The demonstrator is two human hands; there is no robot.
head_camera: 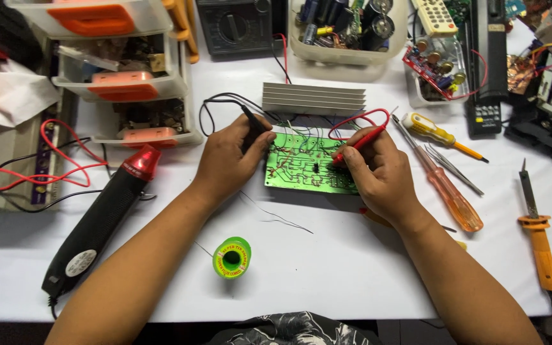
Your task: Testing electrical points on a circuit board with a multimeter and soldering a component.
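White cloth covers the worktop point(352, 268), crowded along its far edge with bins of parts. Both forearms reach in from the near edge and meet over a green circuit board point(301, 167) lying near the middle. The left hand point(228, 163) is curled shut around a black test probe point(252, 124), its tip down on the board's left edge. The right hand point(381, 172) pinches a red test probe point(360, 142) like a pen, tip touching the board's right part. A ribbed aluminium heat sink point(314, 98) lies just beyond the board. Toward the near edge stands a solder spool point(232, 257) with a round green label. A black hot-air gun point(100, 220) with a red nose and a white oval sticker lies toward the left edge. Toward the right edge lie an orange screwdriver point(445, 188) and an orange soldering iron point(538, 239).
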